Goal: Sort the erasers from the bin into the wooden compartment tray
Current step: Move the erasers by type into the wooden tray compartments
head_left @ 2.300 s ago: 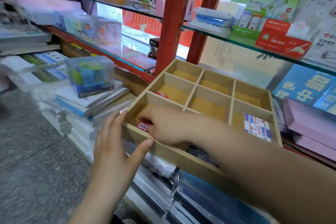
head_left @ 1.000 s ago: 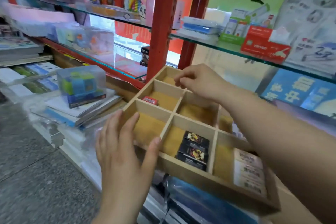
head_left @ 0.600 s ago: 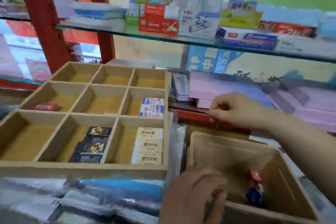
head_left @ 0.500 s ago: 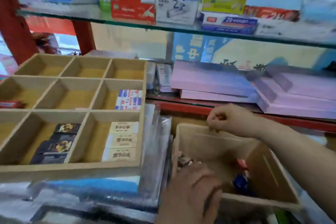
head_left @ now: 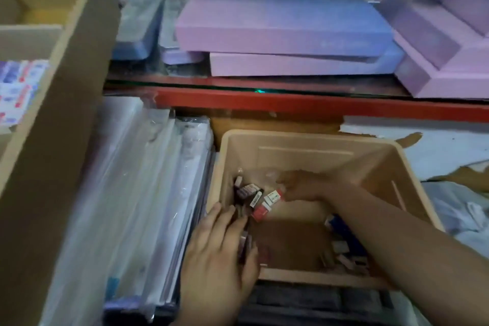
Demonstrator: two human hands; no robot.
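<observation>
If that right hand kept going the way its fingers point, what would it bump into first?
Most likely the white eraser lying just off the fingertips of the right hand, inside the bin. Depth is blurry, so they may already touch.

Bin (head_left: 304, 151): smooth beige plastic, matt. Compartment tray (head_left: 66, 87): bare wood, matt. Packets (head_left: 148, 180) left of bin: clear film, glossy, creased. Boxes (head_left: 277, 21) on shelf: matt purple card. Shelf edge (head_left: 291, 103): red paint, glossy.
</observation>
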